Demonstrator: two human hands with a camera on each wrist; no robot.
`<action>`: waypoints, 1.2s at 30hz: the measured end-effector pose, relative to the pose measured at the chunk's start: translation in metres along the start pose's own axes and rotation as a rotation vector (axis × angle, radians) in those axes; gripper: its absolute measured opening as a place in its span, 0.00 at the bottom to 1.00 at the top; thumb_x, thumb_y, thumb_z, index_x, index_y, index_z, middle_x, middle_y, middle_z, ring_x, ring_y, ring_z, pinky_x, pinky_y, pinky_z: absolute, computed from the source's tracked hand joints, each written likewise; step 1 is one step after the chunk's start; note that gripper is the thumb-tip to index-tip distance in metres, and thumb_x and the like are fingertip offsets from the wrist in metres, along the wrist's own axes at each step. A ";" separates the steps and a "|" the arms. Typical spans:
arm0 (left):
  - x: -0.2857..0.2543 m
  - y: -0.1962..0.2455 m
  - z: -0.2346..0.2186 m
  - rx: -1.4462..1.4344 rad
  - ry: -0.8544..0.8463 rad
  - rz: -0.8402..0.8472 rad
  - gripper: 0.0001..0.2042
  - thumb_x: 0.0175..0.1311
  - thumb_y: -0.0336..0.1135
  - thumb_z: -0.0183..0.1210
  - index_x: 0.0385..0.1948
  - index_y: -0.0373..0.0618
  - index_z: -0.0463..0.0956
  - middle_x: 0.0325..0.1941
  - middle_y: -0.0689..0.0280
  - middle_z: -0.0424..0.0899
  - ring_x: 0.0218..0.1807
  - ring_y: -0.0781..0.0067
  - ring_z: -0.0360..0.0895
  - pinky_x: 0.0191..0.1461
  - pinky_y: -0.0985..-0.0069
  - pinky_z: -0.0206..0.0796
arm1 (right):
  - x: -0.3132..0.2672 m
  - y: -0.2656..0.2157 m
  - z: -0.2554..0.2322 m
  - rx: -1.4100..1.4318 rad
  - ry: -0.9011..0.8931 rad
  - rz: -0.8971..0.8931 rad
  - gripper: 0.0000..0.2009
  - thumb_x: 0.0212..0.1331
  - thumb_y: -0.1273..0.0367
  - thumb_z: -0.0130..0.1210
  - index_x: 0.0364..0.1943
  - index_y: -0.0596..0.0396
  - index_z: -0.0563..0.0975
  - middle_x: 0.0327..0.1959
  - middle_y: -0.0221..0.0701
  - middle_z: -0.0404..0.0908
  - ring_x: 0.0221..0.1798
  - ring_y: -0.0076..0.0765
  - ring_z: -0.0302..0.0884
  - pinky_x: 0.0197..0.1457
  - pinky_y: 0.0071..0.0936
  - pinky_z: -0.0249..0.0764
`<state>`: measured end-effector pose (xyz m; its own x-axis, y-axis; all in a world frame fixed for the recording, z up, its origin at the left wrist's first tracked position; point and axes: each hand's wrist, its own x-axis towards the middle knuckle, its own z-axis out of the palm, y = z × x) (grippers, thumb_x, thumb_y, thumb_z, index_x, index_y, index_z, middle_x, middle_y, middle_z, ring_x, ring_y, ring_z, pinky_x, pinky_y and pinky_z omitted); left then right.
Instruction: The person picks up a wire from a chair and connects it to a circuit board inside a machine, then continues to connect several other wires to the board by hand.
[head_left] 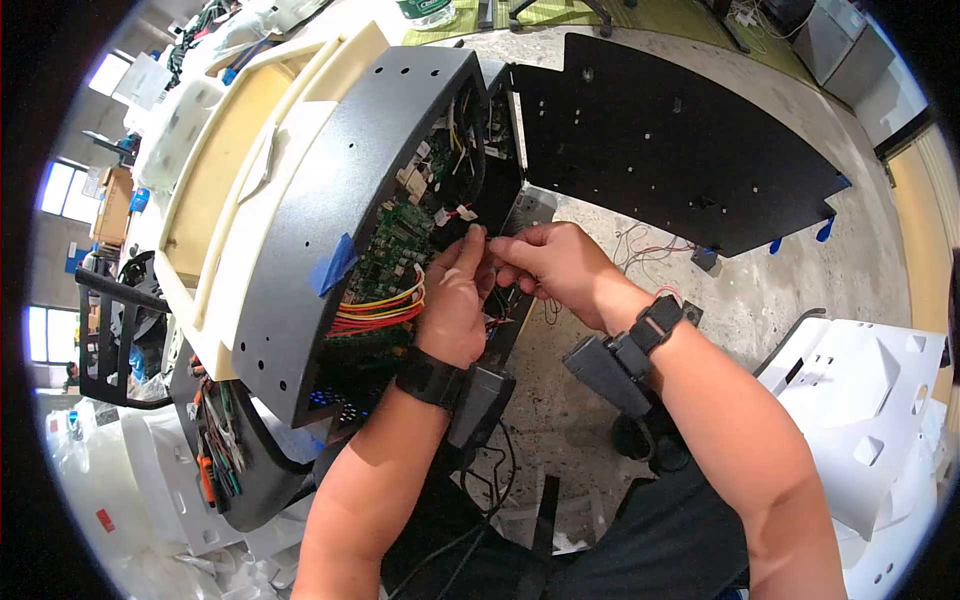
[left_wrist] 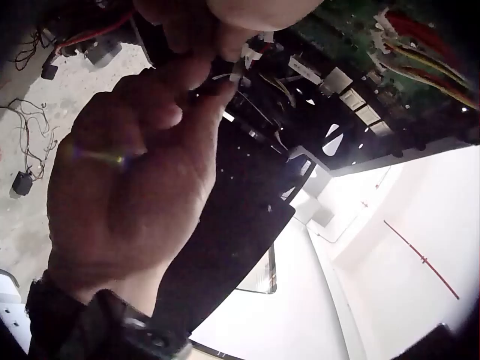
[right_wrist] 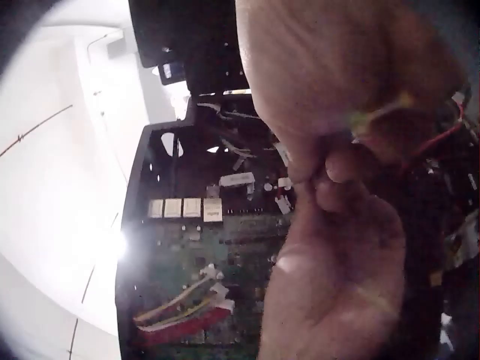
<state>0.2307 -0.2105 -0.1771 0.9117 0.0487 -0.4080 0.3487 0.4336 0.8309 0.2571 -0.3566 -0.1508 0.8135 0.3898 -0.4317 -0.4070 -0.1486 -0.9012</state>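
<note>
My left hand [head_left: 452, 305] and right hand [head_left: 560, 262] meet fingertip to fingertip at the open side of a dark metal housing [head_left: 320, 190]. Between the fingertips they pinch a thin wire [left_wrist: 222, 77], most of it hidden by the fingers. In the left wrist view the right hand [left_wrist: 135, 165] reaches across, thumb and fingers bent together. The right wrist view shows the left hand [right_wrist: 330, 277] under the right hand [right_wrist: 345, 67]. Right by the fingertips are small white connectors [head_left: 466, 212]. A green circuit board [head_left: 395, 240] lies behind the left hand, with a red and yellow wire bundle [head_left: 375, 315].
A black panel [head_left: 660, 150] stands swung out at the right of the housing. Loose cables [head_left: 640, 240] lie on the concrete floor. Pliers and other hand tools [head_left: 215, 440] rest at lower left. White plastic covers [head_left: 840, 400] stand at right. Blue tape [head_left: 333, 265] sticks to the housing.
</note>
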 end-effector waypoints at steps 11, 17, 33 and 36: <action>-0.005 0.003 0.010 -0.045 0.114 0.018 0.08 0.63 0.40 0.54 0.34 0.48 0.74 0.32 0.72 0.77 0.34 0.81 0.71 0.39 0.81 0.60 | -0.004 -0.006 -0.002 -0.352 0.128 0.052 0.18 0.56 0.55 0.52 0.24 0.58 0.79 0.20 0.34 0.79 0.28 0.37 0.78 0.31 0.34 0.71; -0.008 0.006 0.010 -0.025 0.093 -0.018 0.08 0.62 0.40 0.54 0.35 0.48 0.74 0.33 0.71 0.78 0.37 0.81 0.71 0.44 0.80 0.59 | 0.005 0.009 0.001 -0.094 0.099 -0.090 0.17 0.56 0.56 0.51 0.28 0.58 0.78 0.23 0.36 0.79 0.30 0.40 0.79 0.32 0.35 0.71; -0.010 0.003 0.009 -0.046 0.133 0.013 0.07 0.60 0.39 0.57 0.34 0.48 0.75 0.30 0.73 0.77 0.34 0.81 0.72 0.41 0.82 0.61 | -0.009 0.001 0.005 -0.672 0.260 -0.293 0.12 0.52 0.59 0.56 0.30 0.53 0.80 0.28 0.38 0.81 0.32 0.44 0.78 0.33 0.36 0.71; -0.011 0.007 0.010 -0.072 0.162 -0.042 0.08 0.59 0.40 0.58 0.33 0.49 0.74 0.30 0.73 0.76 0.34 0.82 0.71 0.41 0.81 0.60 | -0.010 0.008 0.001 -0.849 0.290 -0.519 0.11 0.50 0.61 0.56 0.32 0.53 0.79 0.30 0.38 0.80 0.34 0.49 0.77 0.36 0.37 0.72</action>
<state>0.2249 -0.2172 -0.1633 0.8476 0.1710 -0.5022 0.3639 0.5015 0.7849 0.2455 -0.3606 -0.1538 0.9196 0.3718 0.1267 0.3578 -0.6602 -0.6604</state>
